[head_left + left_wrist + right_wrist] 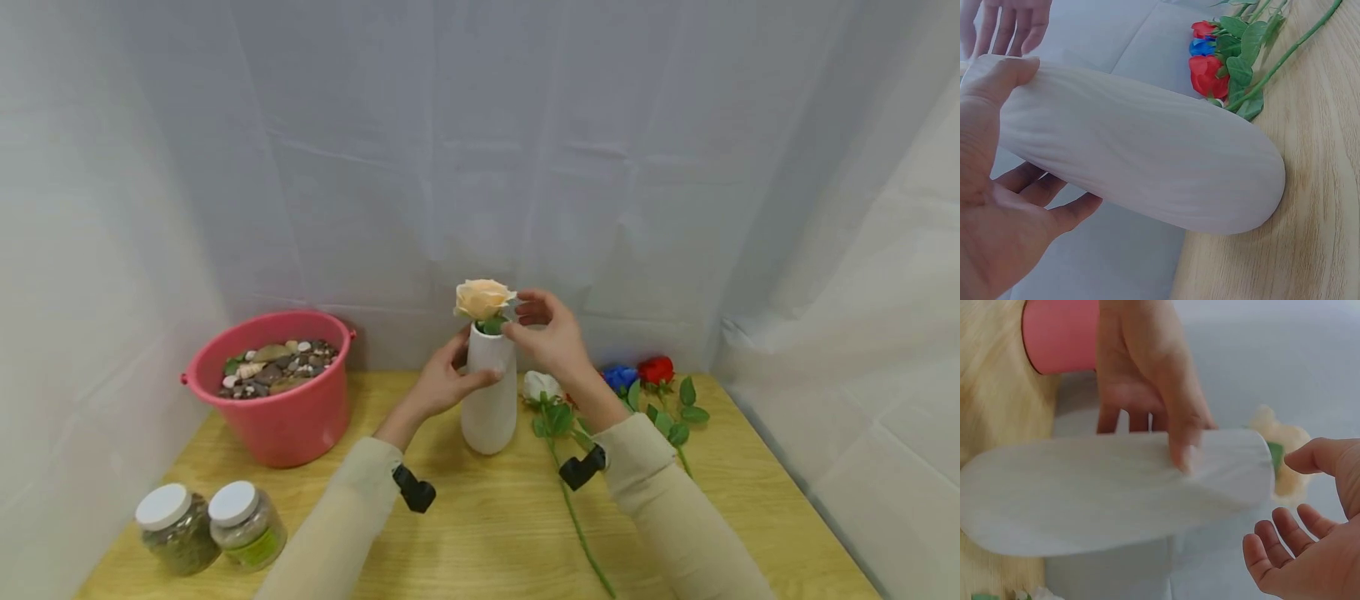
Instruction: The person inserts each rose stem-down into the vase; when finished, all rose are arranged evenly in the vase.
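A tall white vase (489,400) stands upright on the table, a peach rose (482,298) in its mouth with the bloom and a green leaf above the rim. My left hand (444,379) holds the vase on its upper part, thumb across the front and fingers behind, as the left wrist view of the vase (1141,150) also shows. Beside the bloom is my right hand (551,337), its thumb close to the leaf (1277,457) and the other fingers spread apart from it. Whether the thumb touches the leaf I cannot tell.
At the left stands a pink bucket (288,429) holding stones and shells, with two white-lidded jars (247,529) in front. A white rose (542,386), a blue rose (620,377) and a red rose (656,369) lie on the right. White sheeting hangs behind the table (465,533).
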{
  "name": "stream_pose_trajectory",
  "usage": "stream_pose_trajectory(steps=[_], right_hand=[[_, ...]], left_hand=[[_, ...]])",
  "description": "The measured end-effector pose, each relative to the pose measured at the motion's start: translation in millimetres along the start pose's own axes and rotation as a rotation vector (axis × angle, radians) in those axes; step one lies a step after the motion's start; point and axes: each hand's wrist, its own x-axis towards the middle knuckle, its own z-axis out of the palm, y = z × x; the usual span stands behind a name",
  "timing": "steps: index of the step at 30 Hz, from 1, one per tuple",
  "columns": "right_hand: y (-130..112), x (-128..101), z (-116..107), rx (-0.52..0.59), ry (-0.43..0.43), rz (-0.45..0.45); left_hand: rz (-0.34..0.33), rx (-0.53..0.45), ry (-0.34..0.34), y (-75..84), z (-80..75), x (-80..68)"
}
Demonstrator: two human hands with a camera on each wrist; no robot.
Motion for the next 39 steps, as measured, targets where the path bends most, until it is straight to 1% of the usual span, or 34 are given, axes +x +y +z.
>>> stream_pose_trajectory(steps=[3,8,13,17,20,23,27,32,35,39], right_hand=[[3,-2,-14,-0.002,0.034,0.002],[13,-7,-45,0.02,0.077,0.047],[26,-19,-76,0.023,0.072,0.081],[35,-31,-96,-0.003,0.081,0.092],[46,-40,-110,-0.005,0.1,0.084],[59,-46,-123,0.002,0.142,0.076],[74,-55,-140,-0.008,0.189,0.09],[94,-68,-159,0.002,0.211,0.133],[107,-76,-170,-0.011,0.214,0.163],[123,-86,-182,-0.057,0.211,0.217]], left_hand=[[0.003,-0.004,0.003,0.9,1.0,0.1],[0.023,0.007,0.001,3.7,2.1,-0.4],[0.031,0.017,0.008,3.1,3.9,-0.1],[0.047,0.025,0.017,1.3,5.9,0.6],[0.05,0.029,0.023,1.1,7.0,1.0],[0.048,0.033,0.024,2.7,7.5,0.8],[0.045,0.025,0.016,3.0,7.6,0.8],[0.034,0.015,0.014,1.0,7.8,1.6],[0.031,0.018,0.014,0.5,7.7,1.5],[0.027,0.026,0.014,0.5,7.4,1.8]])
